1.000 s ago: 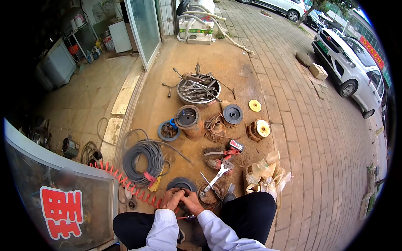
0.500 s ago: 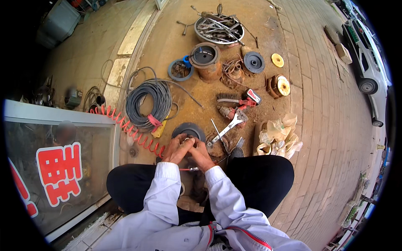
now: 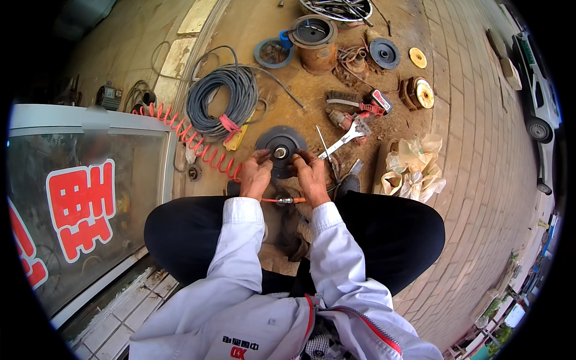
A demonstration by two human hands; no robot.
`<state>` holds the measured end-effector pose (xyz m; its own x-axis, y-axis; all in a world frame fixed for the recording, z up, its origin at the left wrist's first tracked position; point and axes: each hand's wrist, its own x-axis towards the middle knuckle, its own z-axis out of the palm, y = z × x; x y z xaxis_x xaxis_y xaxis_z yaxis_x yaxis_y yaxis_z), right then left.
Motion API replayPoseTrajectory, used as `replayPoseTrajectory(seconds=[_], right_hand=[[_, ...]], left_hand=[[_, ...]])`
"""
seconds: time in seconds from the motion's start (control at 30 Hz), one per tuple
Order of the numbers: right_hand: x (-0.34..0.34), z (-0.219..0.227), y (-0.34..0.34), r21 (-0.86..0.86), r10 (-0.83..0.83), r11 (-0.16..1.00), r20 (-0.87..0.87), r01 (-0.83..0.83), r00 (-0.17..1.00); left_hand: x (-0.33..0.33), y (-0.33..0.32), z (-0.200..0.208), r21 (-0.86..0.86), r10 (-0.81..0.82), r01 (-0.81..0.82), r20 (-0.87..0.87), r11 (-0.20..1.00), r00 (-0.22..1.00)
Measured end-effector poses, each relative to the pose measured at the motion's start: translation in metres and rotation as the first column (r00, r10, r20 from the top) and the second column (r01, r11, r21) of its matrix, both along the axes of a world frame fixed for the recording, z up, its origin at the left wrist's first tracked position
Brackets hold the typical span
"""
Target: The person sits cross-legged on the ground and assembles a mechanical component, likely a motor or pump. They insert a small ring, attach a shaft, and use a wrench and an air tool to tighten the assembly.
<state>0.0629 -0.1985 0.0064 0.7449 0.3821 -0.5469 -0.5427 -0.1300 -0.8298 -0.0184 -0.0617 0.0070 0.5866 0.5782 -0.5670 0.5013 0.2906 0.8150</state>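
Note:
A dark round disc-shaped part [image 3: 281, 137] with a metal shaft end at its centre lies between my hands. My left hand [image 3: 257, 175] has its fingers curled on the near left rim. At the near right rim, the thumb and fingers of my right hand [image 3: 311, 177] pinch the edge. Beneath my hands runs an orange-red hose with a metal fitting [image 3: 284, 200]. Right of the disc, an adjustable wrench [image 3: 347, 139] lies slantwise beside a red tool with a battery [image 3: 379, 103]. The underside of the disc is hidden.
Coiled grey cable [image 3: 223, 99] and a red spiral hose [image 3: 198, 144] lie left. Beyond stand a rusty cylinder [image 3: 318, 57], a blue-rimmed bowl [image 3: 273, 54] and a basin of tools [image 3: 339, 9]. A copper-wound part [image 3: 417, 93] and crumpled bags [image 3: 414, 165] lie right; a glass door [image 3: 96, 198] stands left.
My hands have moved apart from over the disc's centre to its near left and right rim, uncovering the shaft end. The whole view has shifted, with surroundings higher in the picture.

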Motion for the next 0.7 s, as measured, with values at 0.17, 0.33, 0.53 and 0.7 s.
replayPoseTrajectory(seconds=[0.17,0.33,0.53,0.7], right_hand=[[-0.011,0.005,-0.002,-0.019,-0.003,1.0,-0.01,0.003,1.0],[-0.012,0.014,-0.012,-0.043,0.05,0.998,-0.026,-0.051,0.998],[-0.015,-0.039,-0.063,-0.17,-0.07,0.983,-0.009,0.067,0.998],[-0.037,-0.088,-0.107,-0.684,0.357,0.71,0.142,-0.17,0.923]], left_hand=[[0.005,-0.019,0.011,0.351,-0.238,0.243,-0.059,0.904,0.97],[0.006,-0.02,0.007,0.427,-0.207,0.201,-0.033,0.882,0.978],[-0.024,0.0,-0.042,0.444,0.124,-0.127,0.035,0.887,0.992],[-0.082,-0.003,-0.1,0.126,0.278,-0.251,-0.283,0.96,0.918]])
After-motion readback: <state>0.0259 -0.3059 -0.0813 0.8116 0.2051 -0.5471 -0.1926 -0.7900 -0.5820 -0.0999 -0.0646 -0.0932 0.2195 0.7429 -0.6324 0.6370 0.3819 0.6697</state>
